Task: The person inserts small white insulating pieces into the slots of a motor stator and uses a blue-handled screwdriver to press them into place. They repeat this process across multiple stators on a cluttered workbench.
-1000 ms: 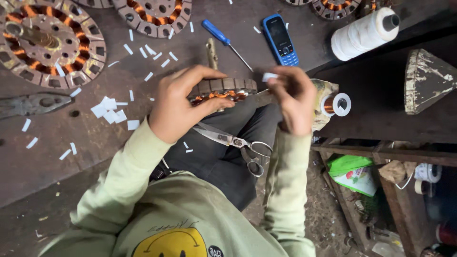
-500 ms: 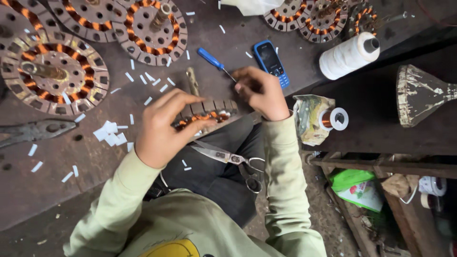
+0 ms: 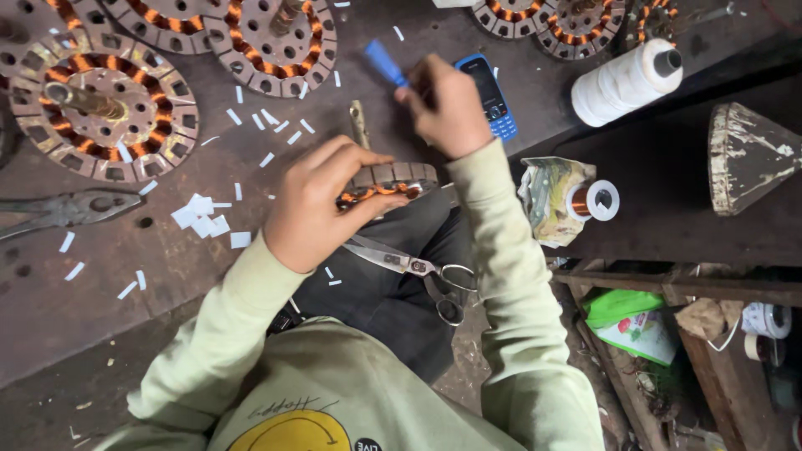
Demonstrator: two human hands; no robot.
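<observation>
On the lap, nearest the camera, scissors point(image 3: 413, 269) lay loose across the dark trousers, blades pointing left, handles right. Just above them the left hand point(image 3: 322, 205) was clenched over a stator point(image 3: 386, 182): fingers across the top, thumb under, holding it at the table point(image 3: 100, 284) edge. Stator was a small laminated ring, grey steel teeth with copper windings showing orange in the slots; seen near edge-on, long axis running left-right, mostly hidden by the fingers.

Right hand point(image 3: 447, 104) sat up and right of the stator, apart from it, closed on a screwdriver point(image 3: 386, 63). Only the blue handle showed, blurred, pointing up-left; tip hidden, so couldn't tell where it aimed. So the stator lay down and left of the tool hand; the left hand was already on it, the right was the free one.

Further out: white paper slips point(image 3: 200, 219) scattered on the table, pliers point(image 3: 71, 209) at the left edge, bigger stators point(image 3: 104, 104) along the top. A blue phone point(image 3: 493, 96) just behind the right hand, a white thread cone point(image 3: 626, 79) and a small wire spool point(image 3: 595, 200) to the right.
</observation>
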